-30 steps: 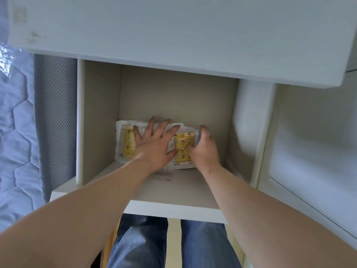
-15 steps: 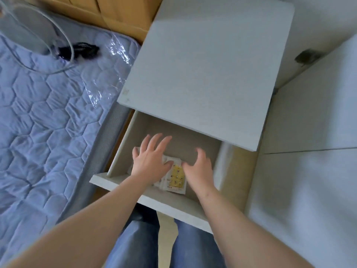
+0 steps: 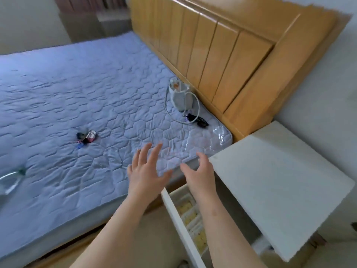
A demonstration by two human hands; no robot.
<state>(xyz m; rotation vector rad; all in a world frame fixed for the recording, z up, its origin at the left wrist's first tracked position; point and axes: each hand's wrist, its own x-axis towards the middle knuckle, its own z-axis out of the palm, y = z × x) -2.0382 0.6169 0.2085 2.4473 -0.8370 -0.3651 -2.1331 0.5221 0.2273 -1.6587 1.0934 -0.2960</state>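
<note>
Left hand, right hand noted empty, fingers spread, frame centre. Drawer at lower right found open, packets inside. Risk judged: leg knocked against protruding front.

Bright, soft, even daylight with faint shadows only, glare on the plastic wrap just beyond the right hand, drawer under that wrist shaded and mushy, whole frame motion-smeared, worst on the headboard far beyond the left hand, wide-angle bending at edges.
</note>
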